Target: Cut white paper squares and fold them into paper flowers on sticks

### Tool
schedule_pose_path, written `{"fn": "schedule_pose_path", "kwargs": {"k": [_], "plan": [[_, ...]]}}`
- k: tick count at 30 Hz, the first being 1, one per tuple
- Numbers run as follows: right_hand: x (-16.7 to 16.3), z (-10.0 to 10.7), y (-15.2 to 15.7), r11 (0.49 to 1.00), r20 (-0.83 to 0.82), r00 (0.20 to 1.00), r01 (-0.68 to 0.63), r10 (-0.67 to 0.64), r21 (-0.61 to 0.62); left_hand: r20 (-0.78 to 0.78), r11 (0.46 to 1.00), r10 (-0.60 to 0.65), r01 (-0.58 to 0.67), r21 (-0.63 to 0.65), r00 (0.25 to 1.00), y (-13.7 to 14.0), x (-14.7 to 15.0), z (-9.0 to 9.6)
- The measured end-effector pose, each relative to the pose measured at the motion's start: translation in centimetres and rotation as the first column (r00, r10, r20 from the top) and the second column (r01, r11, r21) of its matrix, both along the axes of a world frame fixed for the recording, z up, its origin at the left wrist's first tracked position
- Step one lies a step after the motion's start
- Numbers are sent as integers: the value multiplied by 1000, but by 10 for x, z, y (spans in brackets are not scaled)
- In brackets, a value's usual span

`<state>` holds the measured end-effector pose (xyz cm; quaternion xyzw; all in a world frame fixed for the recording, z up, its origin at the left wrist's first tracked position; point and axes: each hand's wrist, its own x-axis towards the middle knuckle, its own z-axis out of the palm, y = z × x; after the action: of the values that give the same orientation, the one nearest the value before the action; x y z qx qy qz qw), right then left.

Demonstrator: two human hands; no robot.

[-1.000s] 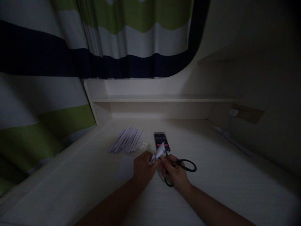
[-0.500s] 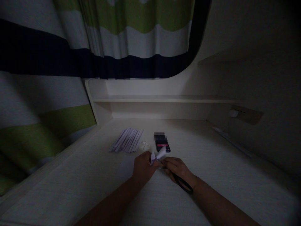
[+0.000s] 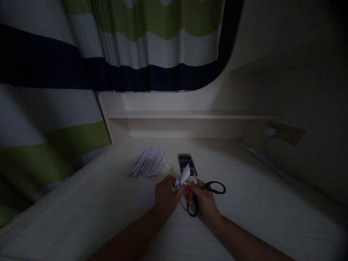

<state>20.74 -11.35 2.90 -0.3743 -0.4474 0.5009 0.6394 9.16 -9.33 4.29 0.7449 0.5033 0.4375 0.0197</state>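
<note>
Paper tip (image 3: 186, 172) beyond grip of left hand (image 3: 166, 192), scissors (image 3: 207, 186) in right hand (image 3: 204, 198)

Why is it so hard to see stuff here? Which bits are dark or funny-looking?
In the head view, the light is dim, and the right wall fades almost to black; in the head view, blocky squares hide the top of the smartphone; in the head view, the folded paper stands out pale.

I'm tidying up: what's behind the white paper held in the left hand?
Behind the paper, from this view, lies the phone; part of its lower end is hidden.
</note>
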Motion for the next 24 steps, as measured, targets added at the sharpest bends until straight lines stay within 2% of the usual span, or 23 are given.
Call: {"fn": "schedule_pose_path", "kwargs": {"k": [2,4,7,9,11,13,15,16,18,19,20,22,23,24], "plan": [[2,-2,1,1000,36,999,6,-7,15,-34,1000,-4,4,18,999,0,0,-1],[7,-3,3,996,204,979,0,-20,94,-53,1000,8,-8,4,999,1,0,-2],[22,-2,7,946,522,848,-91,-90,312,-43,997,30,-33,-70,999,3,0,-3],[33,1,11,871,636,758,-211,-141,444,-21,990,25,-28,-138,999,3,0,-3],[42,4,15,689,753,590,-417,-292,594,-3,981,11,-12,-191,1000,2,0,-2],[48,6,18,563,777,444,-536,-446,629,7,975,1,1,-222,1000,1,0,-1],[50,5,20,529,765,397,-558,-507,639,19,971,3,2,-238,1000,0,0,1],[49,4,20,527,760,417,-551,-498,647,30,970,4,3,-242,1000,0,0,1],[45,2,17,586,746,531,-477,-401,655,56,971,-2,15,-240,998,0,0,1],[41,0,15,633,724,594,-420,-350,650,71,973,-3,19,-231,997,0,0,0],[37,-1,12,702,690,662,-341,-292,625,86,975,-3,22,-223,996,0,-1,0],[27,-1,6,804,638,724,-202,-262,559,123,979,8,18,-203,992,0,-1,-1],[23,0,4,885,589,781,-106,-209,454,138,981,15,12,-193,990,0,-1,-2],[18,0,1,937,541,826,-46,-159,346,146,983,18,9,-183,989,0,-1,-2]]}}
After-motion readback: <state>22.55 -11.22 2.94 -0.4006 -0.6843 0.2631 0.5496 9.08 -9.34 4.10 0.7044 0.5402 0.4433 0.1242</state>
